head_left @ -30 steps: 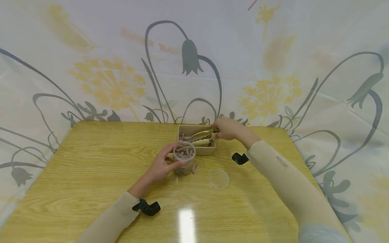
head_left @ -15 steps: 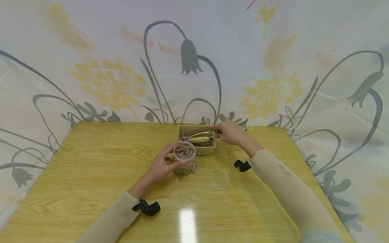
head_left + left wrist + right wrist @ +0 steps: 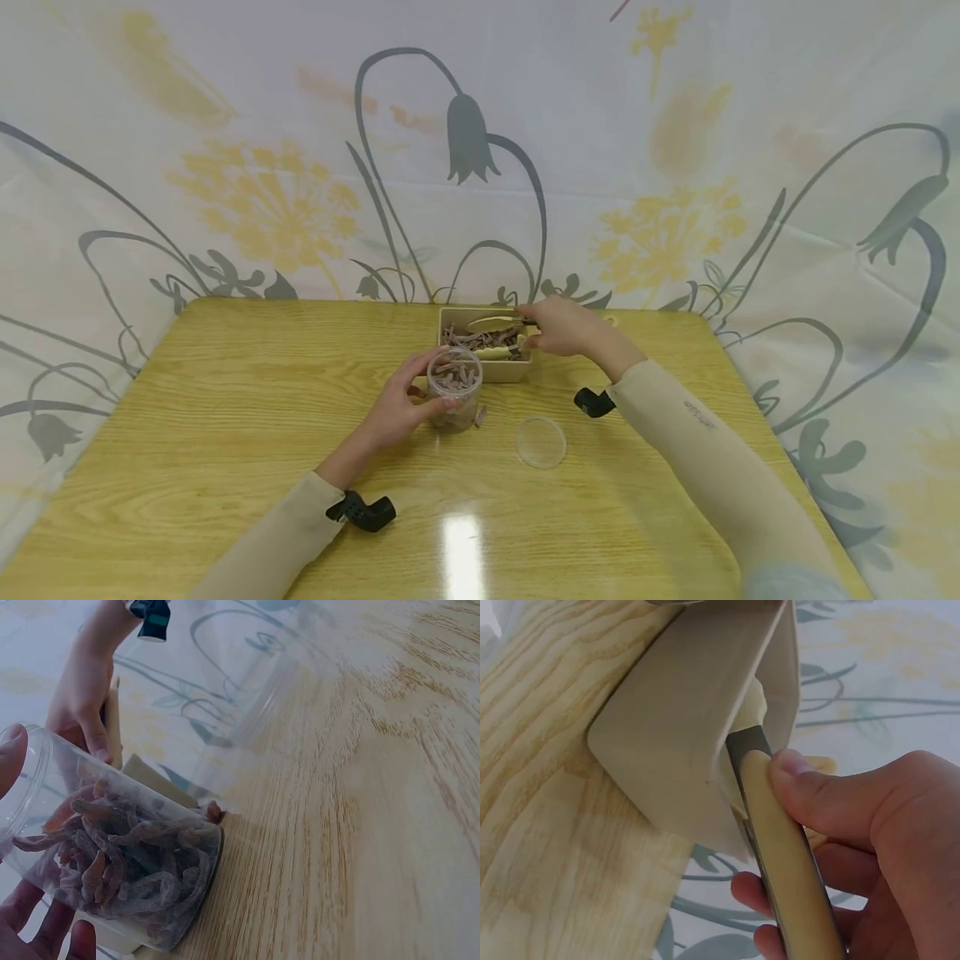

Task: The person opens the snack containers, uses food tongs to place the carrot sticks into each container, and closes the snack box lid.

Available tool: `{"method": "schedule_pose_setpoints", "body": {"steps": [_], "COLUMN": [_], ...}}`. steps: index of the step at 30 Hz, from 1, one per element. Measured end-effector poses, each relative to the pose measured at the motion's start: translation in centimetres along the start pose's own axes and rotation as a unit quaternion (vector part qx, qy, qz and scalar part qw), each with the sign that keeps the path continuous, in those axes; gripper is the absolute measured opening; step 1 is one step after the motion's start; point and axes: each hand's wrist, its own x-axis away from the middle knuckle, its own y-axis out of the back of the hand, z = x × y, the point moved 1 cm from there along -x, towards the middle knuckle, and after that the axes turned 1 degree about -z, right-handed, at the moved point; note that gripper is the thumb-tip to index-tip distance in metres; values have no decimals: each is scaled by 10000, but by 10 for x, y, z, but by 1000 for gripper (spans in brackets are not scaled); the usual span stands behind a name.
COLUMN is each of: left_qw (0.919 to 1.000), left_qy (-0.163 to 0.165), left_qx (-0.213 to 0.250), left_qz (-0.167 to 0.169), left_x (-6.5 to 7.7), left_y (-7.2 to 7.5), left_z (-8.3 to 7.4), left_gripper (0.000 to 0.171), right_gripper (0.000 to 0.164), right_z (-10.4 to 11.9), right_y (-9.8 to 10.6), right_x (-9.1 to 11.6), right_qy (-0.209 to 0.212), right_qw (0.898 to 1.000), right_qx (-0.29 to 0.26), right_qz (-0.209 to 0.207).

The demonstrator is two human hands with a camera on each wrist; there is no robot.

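Note:
My left hand (image 3: 400,406) grips a clear plastic jar (image 3: 454,392) standing on the table, part-filled with wrinkled brownish strips (image 3: 142,855). Thumb and fingers lie on opposite sides of it. Behind the jar is a beige rectangular bin (image 3: 504,372) holding more such strips (image 3: 491,338). Over its right end, my right hand (image 3: 564,327) holds cream-coloured tongs (image 3: 784,847), thumb on one handle arm and fingers at the other. The tongs' tips reach inside the bin, spread apart in the head view. Whether they touch the strips cannot be told.
A round clear lid (image 3: 541,442) lies flat on the wooden table (image 3: 247,433), right of the jar. One loose strip (image 3: 481,416) lies against the jar's right side. A flower-patterned sheet (image 3: 300,167) rises behind the table's back edge.
The tongs' arms drew together half a second ago and now stand apart again, lower in the bin. The right hand shifted slightly. The left hand and jar have stayed put.

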Motion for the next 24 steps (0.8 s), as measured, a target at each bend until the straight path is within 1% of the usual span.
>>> {"method": "schedule_pose_setpoints", "body": {"steps": [2,6,9,11,14,16,19,24], "left_qw": [10000,10000,10000,10000,10000,10000,10000,10000], "left_qy": [3,-9,-10,-29,-26,-21,-30,-40], "left_qx": [-11,-41,-43,-30,4,28,47,23], "left_qz": [-2,10,33,32,20,12,9,14], "left_x": [0,1,2,1,1,1,1,2], "left_y": [1,2,2,2,1,1,0,0], "left_z": [-1,-2,-3,-3,-2,-2,-1,-1], "left_gripper": [73,74,74,74,72,72,71,71], "right_gripper": [64,63,62,60,53,50,46,41], "right_z": [3,4,3,4,7,9,10,8], "right_y": [2,1,-1,-2,-5,-8,-13,-20], "right_x": [-3,-10,-13,-14,-14,-13,-10,-5], "right_qy": [70,134,94,33,49,79,92,99], "right_qw": [9999,9998,9998,9999,9998,9997,9997,9986], "right_qx": [51,-33,-88,-33,121,185,179,-78], "right_qz": [70,106,135,158,163,101,-135,-521]}}
